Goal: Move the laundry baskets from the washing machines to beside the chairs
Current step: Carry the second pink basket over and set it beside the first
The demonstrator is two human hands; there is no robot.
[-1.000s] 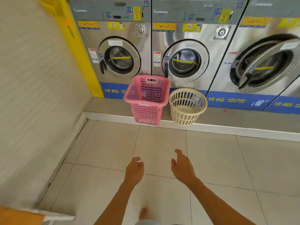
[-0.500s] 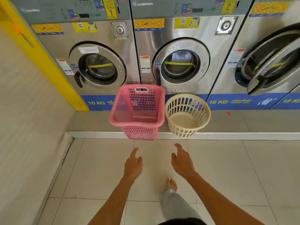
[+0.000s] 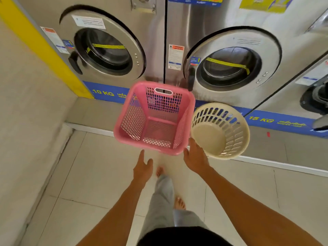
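From the head camera, two laundry baskets stand on the raised grey step [image 3: 99, 112] in front of the machines. One is a square pink plastic basket with lattice walls [image 3: 154, 118] and a white-edged handle slot in its far wall; the other is a round cream plastic basket with slotted sides [image 3: 220, 130]. Both are empty, and they sit just beside each other, the cream one to the right of the pink one with their rims very close — whether they touch cannot be told.

Behind them run stainless-steel front-loading washing machines. Two show whole round doors: the left washing machine [image 3: 104, 48] and the middle washing machine [image 3: 229, 64], each with a yellow strip across the glass. A third machine [image 3: 316, 96] shows only at the right edge. A blue band along the machines' bases [image 3: 276, 121] reads "10 KG" on the left and "15 KG" on the right; the smaller script beside these is not legible. White notice stickers sit on the doors and between the machines, their print too small to read. A yellow vertical panel [image 3: 40, 48] borders the left machine.

Two bare hands reach forward over the pale tiled floor [image 3: 88, 174]. The left hand [image 3: 142, 168] is loosely spread, fingers apart, holding nothing, short of the pink basket's near rim. The right hand [image 3: 196, 159] is likewise spread and empty, its fingertips close to the gap between the two baskets — contact cannot be told. Two bare feet and grey trouser legs show below.
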